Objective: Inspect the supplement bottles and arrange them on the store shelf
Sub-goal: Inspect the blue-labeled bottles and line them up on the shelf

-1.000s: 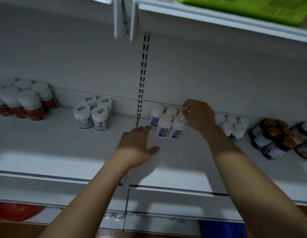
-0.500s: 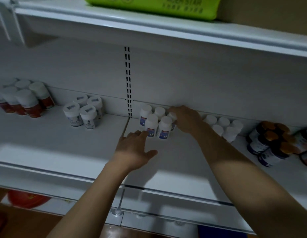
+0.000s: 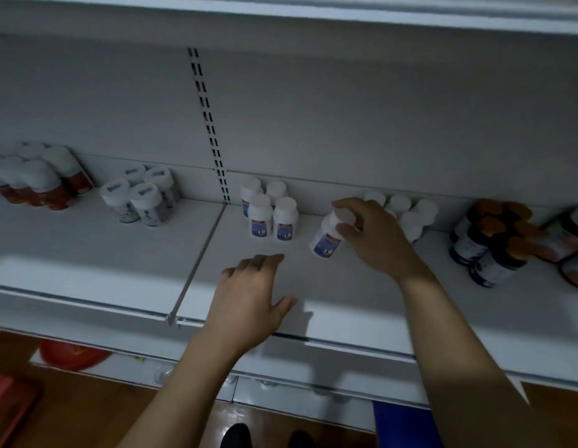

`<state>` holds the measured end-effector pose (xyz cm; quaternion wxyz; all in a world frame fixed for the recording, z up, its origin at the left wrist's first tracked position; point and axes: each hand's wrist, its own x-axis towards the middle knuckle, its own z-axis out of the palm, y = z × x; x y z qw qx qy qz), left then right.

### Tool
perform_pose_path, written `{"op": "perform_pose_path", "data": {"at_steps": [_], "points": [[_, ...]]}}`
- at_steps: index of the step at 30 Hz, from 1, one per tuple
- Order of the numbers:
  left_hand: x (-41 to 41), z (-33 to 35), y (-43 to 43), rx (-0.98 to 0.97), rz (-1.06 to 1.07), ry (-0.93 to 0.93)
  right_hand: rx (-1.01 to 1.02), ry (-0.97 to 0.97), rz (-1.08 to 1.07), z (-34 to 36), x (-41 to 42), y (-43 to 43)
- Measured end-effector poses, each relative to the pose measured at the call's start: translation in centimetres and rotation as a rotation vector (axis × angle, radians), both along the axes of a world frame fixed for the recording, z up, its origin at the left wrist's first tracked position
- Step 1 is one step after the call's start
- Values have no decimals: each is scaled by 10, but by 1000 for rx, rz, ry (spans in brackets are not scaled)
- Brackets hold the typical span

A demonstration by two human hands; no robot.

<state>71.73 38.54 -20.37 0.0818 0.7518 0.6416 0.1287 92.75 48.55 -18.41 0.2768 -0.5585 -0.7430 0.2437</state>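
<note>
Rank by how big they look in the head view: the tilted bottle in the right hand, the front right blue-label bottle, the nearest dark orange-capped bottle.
1. dark orange-capped bottle
2. tilted bottle in the right hand
3. blue-label bottle
Two and three look nearly alike; the tilted one is nearer, so unsure.

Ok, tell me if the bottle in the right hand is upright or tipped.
Tipped: the bottle leans, cap gripped by the right hand, base angled down-left.

Matt painted metal on the shelf (image 3: 87, 253); smooth white plastic on the supplement bottles (image 3: 285, 218); glossy brown wood on the floor (image 3: 96, 412).
</note>
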Motion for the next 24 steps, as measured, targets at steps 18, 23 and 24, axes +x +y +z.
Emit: {"op": "perform_pose_path", "data": {"at_steps": [18,23,24], "points": [[47,37,-53,144,-291,-400,-352,942,24,26,8,-120],[44,39,-60,155,-234,-452,-551,1001,169,15,14,-129],[43,40,-61,153,-225,-458,-599,1000,217,13,16,-131]]}}
